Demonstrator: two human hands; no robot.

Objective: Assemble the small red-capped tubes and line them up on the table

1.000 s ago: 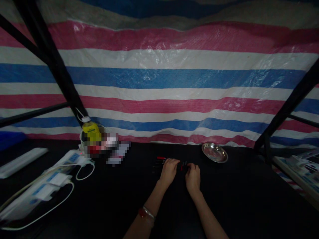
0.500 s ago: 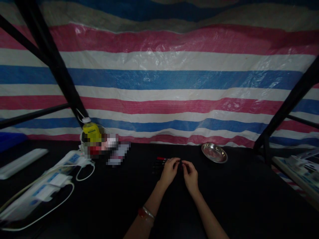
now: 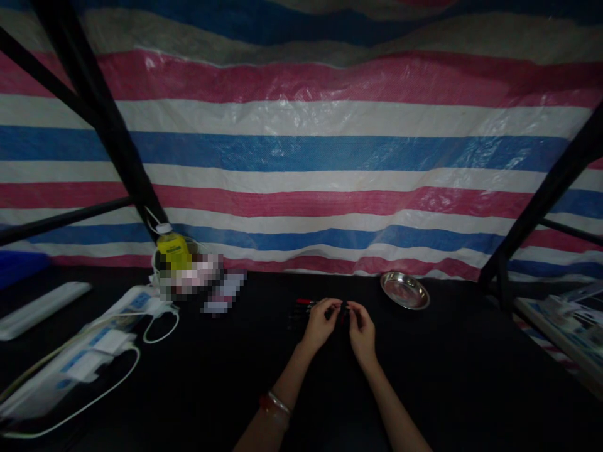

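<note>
At the middle of the black table, my left hand [image 3: 321, 321] and my right hand [image 3: 362, 331] face each other, fingertips a short gap apart. Both pinch at a small dark piece [image 3: 345, 307] with a trace of red near the right fingertips. It is too dark and small to tell its kind, or whether it is one part or two. Just left of my left hand lie several slim pen-like sticks [image 3: 304, 302], one red and the others dark, side by side and partly covered by that hand.
A shiny round metal dish [image 3: 405, 290] stands beyond my right hand. To the left are a yellow bottle [image 3: 173, 249], blurred-out items, power strips [image 3: 87, 358] with white cables, and a long white bar [image 3: 44, 309]. Striped sheeting [image 3: 301, 150] hangs behind the table between black frame posts.
My fingertips have drawn slightly apart, the right hand shifting a little to the right. A bit of red now shows lower between them. The pen-like sticks and dish stay put.
</note>
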